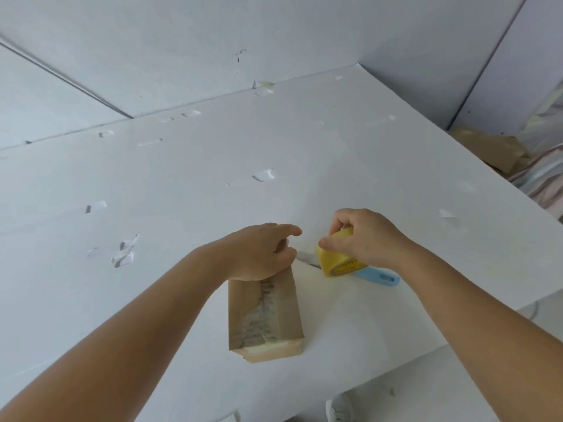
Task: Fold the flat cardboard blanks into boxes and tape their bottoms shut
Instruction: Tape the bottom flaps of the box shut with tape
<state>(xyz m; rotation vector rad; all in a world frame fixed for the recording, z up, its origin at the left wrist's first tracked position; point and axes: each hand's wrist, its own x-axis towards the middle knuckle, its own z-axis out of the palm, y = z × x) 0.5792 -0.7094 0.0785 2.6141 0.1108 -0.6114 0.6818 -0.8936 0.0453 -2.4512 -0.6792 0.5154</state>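
White table [335, 153] fills most of the frame, with white wall panels behind it in the upper part and scraps of clear tape stuck here and there on its top. Low in the middle lies a long brown cardboard box [265, 315], a strip of clear tape [263, 312] running along its upper face and over its near end. The left hand [262, 254] rests on the far end of the box, fingers curled over that edge and gripping it. Just right of it, the right hand [362, 236] grasps a yellow tape roll [338, 260] from above, thumb and fingers wrapped round it. A light blue handle [379, 277] lies on the table just under and right of the roll. Crumpled brown paper [490, 147] sits beyond the table edge at the right of the frame.
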